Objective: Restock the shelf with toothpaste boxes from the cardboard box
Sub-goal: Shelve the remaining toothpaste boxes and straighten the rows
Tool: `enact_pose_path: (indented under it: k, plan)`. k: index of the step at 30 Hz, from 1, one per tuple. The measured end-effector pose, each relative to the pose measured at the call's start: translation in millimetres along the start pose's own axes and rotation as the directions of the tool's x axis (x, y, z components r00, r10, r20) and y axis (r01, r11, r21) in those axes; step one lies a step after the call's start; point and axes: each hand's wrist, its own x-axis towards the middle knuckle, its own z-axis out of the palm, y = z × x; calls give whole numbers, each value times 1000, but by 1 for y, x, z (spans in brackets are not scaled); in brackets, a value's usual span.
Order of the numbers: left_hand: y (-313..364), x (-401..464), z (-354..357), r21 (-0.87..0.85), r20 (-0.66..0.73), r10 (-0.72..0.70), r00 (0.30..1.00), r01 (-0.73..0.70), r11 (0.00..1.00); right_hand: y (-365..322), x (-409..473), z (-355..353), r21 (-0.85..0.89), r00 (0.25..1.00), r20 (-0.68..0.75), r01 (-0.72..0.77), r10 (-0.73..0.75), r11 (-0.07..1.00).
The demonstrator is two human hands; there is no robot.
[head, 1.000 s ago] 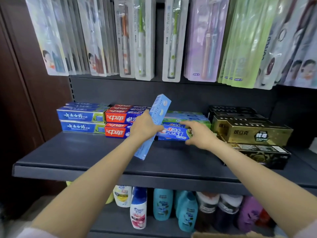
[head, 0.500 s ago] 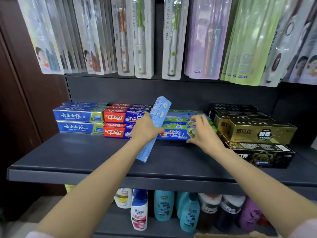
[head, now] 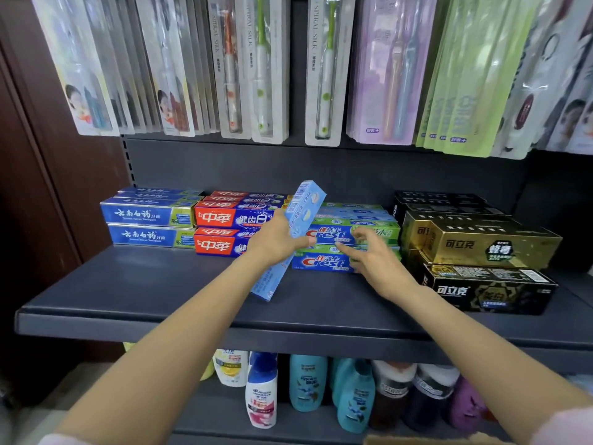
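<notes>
The left hand has its fingers curled round a light blue toothpaste box, thumb pressed across its face; the box tilts steeply, top end away, lower end just above the shelf. The right hand is spread loosely, its fingers touching the front of the stacked Crest boxes, holding nothing. Left of the held box sit red toothpaste boxes, then blue ones. Right of the right hand stand gold and black boxes. A corner of the cardboard box shows far below.
</notes>
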Motion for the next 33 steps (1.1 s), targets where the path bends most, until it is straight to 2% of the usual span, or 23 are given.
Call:
enact_pose_path:
  k: [3,4,5,6,7,8,9,12,15,16,17,18,20,22,27,30,32,33]
  plan:
    - [3,-4,-2,56,32,40,999,-42,998,-3,0,-2,-134,997,40,67,-62,989]
    - [5,-5,-2,117,34,58,998,-62,991,-6,2,-5,-76,998,13,57,-56,995]
    - [7,-7,-1,201,34,82,996,-88,976,-14,4,-11,102,1000,-27,4,-1,995]
    - [10,-10,0,290,34,112,993,-117,950,-25,5,-19,357,996,-48,-52,74,933]
    - [14,-11,2,360,38,148,988,-152,921,-34,9,-26,624,984,-11,-134,180,770]
    - [17,-13,4,395,59,192,980,-200,897,-43,13,-32,814,961,78,-215,266,540]
    - [20,-14,7,398,96,238,966,-257,881,-49,15,-37,890,940,147,-261,308,373]
    - [22,-19,5,365,162,300,940,-339,867,-53,17,-48,964,900,154,-228,407,140]
    - [15,-22,-14,207,204,181,962,-224,952,-42,17,-57,973,895,187,-110,405,-205]
    - [12,-23,-19,201,212,156,965,-199,959,-38,15,-60,957,908,186,-80,376,-280]
    - [10,-24,-23,251,191,151,970,-197,948,-34,14,-61,953,926,181,-82,332,-291]
    - [8,-25,-25,352,136,168,976,-206,913,-30,12,-61,964,941,178,-108,288,-244]
    - [1,-24,-25,531,-6,238,971,-199,824,-24,6,-60,980,950,196,-194,241,-33]
    - [-6,-22,-24,491,-56,268,962,-207,846,-20,1,-58,954,952,202,-244,228,173]
    - [-12,-18,-23,297,31,280,959,-277,914,-16,-4,-57,863,956,59,-194,289,466]
    - [-9,-17,-20,268,45,300,953,-300,915,-15,-5,-59,676,954,-50,-185,295,713]
    - [-3,-13,-17,270,28,322,946,-317,909,-14,-4,-59,443,951,-147,-182,271,878]
    - [2,-9,-14,278,12,334,943,-324,904,-14,-4,-58,332,945,-203,-180,256,926]
